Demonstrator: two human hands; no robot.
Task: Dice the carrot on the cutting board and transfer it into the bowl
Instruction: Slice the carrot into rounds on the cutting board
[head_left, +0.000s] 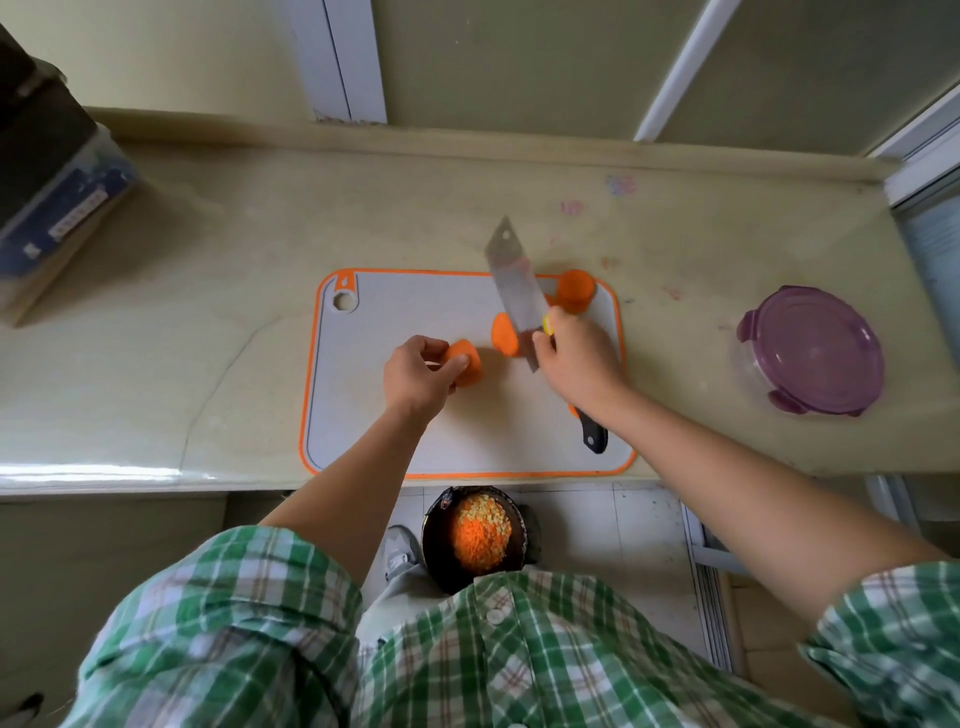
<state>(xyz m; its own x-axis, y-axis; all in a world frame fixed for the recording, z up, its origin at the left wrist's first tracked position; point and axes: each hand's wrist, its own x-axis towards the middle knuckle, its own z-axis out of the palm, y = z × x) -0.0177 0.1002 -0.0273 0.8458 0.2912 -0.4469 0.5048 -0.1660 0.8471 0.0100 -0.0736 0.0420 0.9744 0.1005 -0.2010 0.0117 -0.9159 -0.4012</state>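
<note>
A white cutting board with an orange rim lies on the counter. My left hand grips one thick carrot chunk near the board's middle. My right hand holds a cleaver by its black handle, blade pointing away from me. A second carrot chunk lies just left of the blade. A third chunk stands at the board's far right corner. A dark bowl with diced orange and yellow bits sits below the counter's edge, near my body.
A clear container with a purple lid stands on the counter to the right of the board. A dark box-like object occupies the far left of the counter. A wall and window frames run behind.
</note>
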